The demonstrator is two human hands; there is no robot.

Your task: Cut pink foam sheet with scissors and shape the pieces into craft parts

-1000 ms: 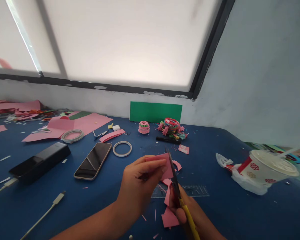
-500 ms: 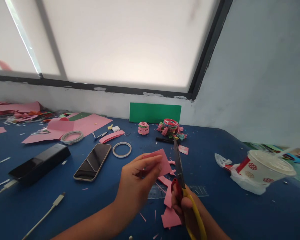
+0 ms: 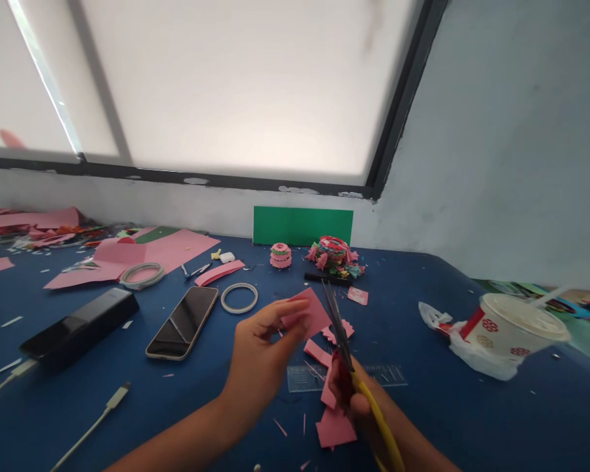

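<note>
Between thumb and fingers, my left hand (image 3: 265, 347) pinches a small square of pink paper (image 3: 313, 316), held up over the table. My right hand (image 3: 351, 393) is closed around the scissors (image 3: 343, 341), which have red and yellow handles. Their blades point up and away, slightly parted, just right of the paper square and apart from it. Below lie pink paper pieces (image 3: 335, 426), a zigzag-edged pink cutout (image 3: 341, 330) and a clear ruler (image 3: 386, 375), partly hidden by my right hand and the scraps.
A phone (image 3: 183, 323), a black device with a cable (image 3: 78, 321) and tape rolls (image 3: 239, 298) lie left. Behind stand a pink paper stack (image 3: 280, 255), colourful paper pieces (image 3: 332, 254) and a green card (image 3: 302, 226). A lidded cup (image 3: 511, 328) stands right.
The scissor blades have parted slightly and tilted left, toward the paper. My left hand has shifted a little left with the pink square, and the zigzag cutout shows more fully.
</note>
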